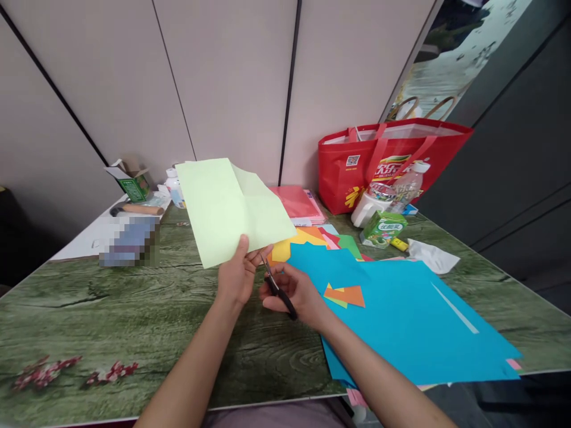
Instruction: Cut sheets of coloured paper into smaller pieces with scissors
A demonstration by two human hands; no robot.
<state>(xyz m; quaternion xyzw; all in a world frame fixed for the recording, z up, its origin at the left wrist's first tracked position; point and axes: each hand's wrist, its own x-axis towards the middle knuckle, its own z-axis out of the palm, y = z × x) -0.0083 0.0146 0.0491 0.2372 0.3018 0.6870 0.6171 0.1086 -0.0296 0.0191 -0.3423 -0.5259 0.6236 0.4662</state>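
Green table (134, 321); scissors (276, 288) in right hand (304, 295), tips up-left toward pale-green sheet (227, 208)

One head-worn view looks forward and down across the tabletop (134, 321) toward the wall (232, 77), close above the left hand (236, 279) and right hand (298, 291) at lower centre.

Red bag (343, 178): a white square QR code (353, 160) sits on the front panel, upper left. Beside it is large white-and-yellow Chinese lettering, partly covered by a strap and not legible. Green drink carton (382, 228) on the surface: Chinese characters in a white oval, apparently 优酸乳. Small green box (134, 185), far left: print too small to read.
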